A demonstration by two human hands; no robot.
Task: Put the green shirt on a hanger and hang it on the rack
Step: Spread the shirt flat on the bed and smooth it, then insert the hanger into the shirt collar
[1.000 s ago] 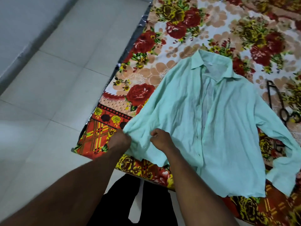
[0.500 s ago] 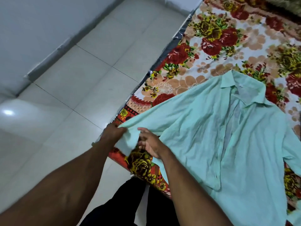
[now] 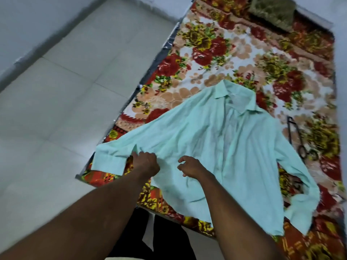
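1. The left hand [image 3: 145, 163] is curled down onto the green shirt [image 3: 216, 143], gripping the cloth where the outstretched sleeve [image 3: 150, 136] meets its cuff [image 3: 109, 163]
2. The right hand [image 3: 191, 166] is just beside it, apart from it, over the shirt's lower front; its fingers are loosely curled and no cloth shows pinched between them
3. The shirt lies spread, front up, on the floral blanket [image 3: 216, 59]. Its long axis runs from the hem near the person away to the collar [image 3: 234, 94], leaning a little right. One sleeve reaches left, with its cuff over the blanket's edge; the other sleeve [image 3: 298, 177] bends back along the right side
4. A dark wire hanger [image 3: 288, 128] lies on the blanket right of the shirt, apart from it. The right hand is the nearer one, so I judge the reach for it falls to that hand
5. Count: two hands, one shirt, two sleeves, one hanger, one olive cushion [image 3: 272, 14] at the far end; no rack is in view; tiled floor [image 3: 56, 109] to the left
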